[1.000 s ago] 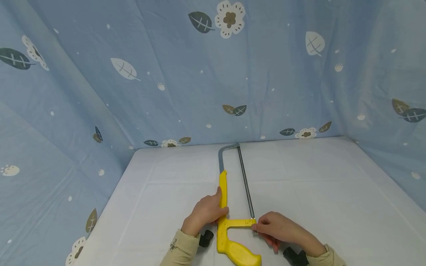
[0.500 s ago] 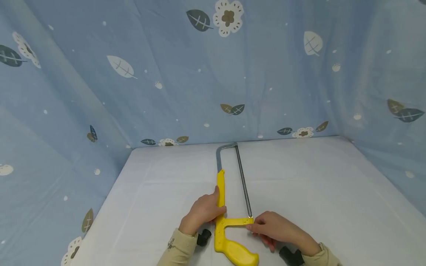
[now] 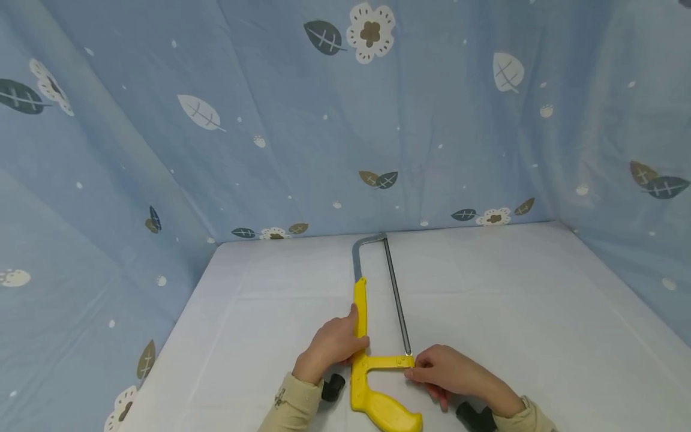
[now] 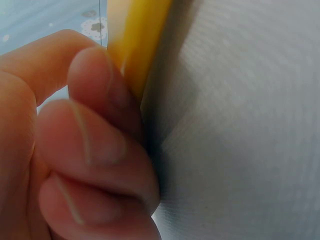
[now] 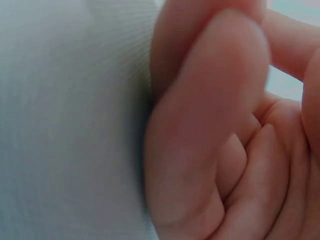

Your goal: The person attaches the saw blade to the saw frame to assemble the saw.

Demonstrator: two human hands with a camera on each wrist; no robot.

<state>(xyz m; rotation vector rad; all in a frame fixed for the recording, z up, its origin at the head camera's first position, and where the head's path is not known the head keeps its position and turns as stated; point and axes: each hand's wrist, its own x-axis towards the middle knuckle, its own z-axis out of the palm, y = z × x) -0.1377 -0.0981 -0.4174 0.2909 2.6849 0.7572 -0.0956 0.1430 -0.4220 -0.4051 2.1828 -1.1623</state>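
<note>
A hacksaw (image 3: 358, 379) with a yellow handle and grey metal front frame lies on the white table, its blade side (image 3: 397, 294) facing right. My left hand (image 3: 333, 342) grips the yellow bar above the handle, thumb stretched along it; in the left wrist view, curled fingers (image 4: 95, 135) meet the yellow bar (image 4: 145, 45) beside the cloth. The right hand (image 3: 450, 372) pinches the saw's end fitting at the right tip of the yellow crosspiece (image 3: 390, 362); the fitting is mostly hidden by the fingertips. Right-hand fingers (image 5: 200, 125) rest against the cloth in the right wrist view.
White cloth covers the table (image 3: 281, 276). A blue patterned curtain (image 3: 302, 156) stands behind and along both sides, meeting the table's far edge near the saw's tip. Black wrist devices (image 3: 333, 387) sit beside both sleeves.
The right thumb and fingertips have shifted slightly around the end fitting, covering metal that showed below them earlier. The left hand keeps its grip, and the saw stays in place while the head view wobbles slightly.
</note>
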